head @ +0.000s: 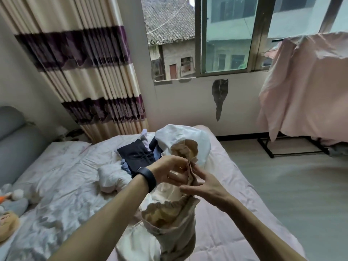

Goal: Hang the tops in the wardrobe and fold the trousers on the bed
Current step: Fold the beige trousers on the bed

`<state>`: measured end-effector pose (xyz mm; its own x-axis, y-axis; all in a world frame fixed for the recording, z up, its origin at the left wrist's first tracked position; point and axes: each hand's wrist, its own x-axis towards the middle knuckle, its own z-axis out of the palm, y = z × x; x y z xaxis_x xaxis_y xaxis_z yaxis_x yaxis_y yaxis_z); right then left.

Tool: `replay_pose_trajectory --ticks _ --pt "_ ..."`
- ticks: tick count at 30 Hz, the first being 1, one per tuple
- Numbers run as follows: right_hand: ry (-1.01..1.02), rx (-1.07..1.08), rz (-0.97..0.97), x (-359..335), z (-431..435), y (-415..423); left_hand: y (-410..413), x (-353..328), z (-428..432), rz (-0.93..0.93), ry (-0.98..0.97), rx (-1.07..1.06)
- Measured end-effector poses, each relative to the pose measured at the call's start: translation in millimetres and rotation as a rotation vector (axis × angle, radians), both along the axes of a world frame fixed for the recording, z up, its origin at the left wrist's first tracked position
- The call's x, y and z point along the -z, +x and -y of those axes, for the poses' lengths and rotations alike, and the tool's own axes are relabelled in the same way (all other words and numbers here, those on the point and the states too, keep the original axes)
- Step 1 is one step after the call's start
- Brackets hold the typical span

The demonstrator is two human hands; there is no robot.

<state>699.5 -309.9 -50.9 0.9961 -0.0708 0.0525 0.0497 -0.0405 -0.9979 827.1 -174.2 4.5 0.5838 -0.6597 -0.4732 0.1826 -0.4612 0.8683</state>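
I hold a pair of cream trousers [169,228] with a gathered elastic waistband up over the bed [235,213]. My left hand [167,170], with a black band on its wrist, pinches the waistband edge from the left. My right hand [203,183] pinches the same edge from the right, its other fingers spread. The trouser legs hang down toward me. Behind my hands lies a pile of clothes [137,153]: dark navy pieces and a white garment [180,136].
A crumpled white quilt [62,178] covers the bed's left half, with soft toys [11,204] at its left edge. A grey headboard [13,140] stands at far left. A pink sheet [305,87] hangs over a rack at right. Bare floor [301,176] lies right of the bed.
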Motion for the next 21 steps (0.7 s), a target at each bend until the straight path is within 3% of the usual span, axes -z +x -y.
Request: replay_pose_trajectory --ticks 6,11,13,15,18,21 --pt "-0.229 0.133 -0.038 3 33 0 -3 3 29 0.070 0.125 0.027" --pt "-0.305 0.092 -0.037 -12 62 9 10 1 31 0.586 0.246 -0.087" --pt "-0.434 0.062 -0.030 -30 68 19 15 -7 27 0.747 0.269 -0.166" --pt "-0.613 0.027 -0.037 -49 71 29 22 -17 26 0.837 0.244 -0.078" --pt "-0.773 0.026 -0.006 -79 78 39 36 -38 26 0.690 0.225 0.093" --pt "-0.881 0.015 0.032 -105 89 40 46 -53 24 0.614 0.217 0.072"
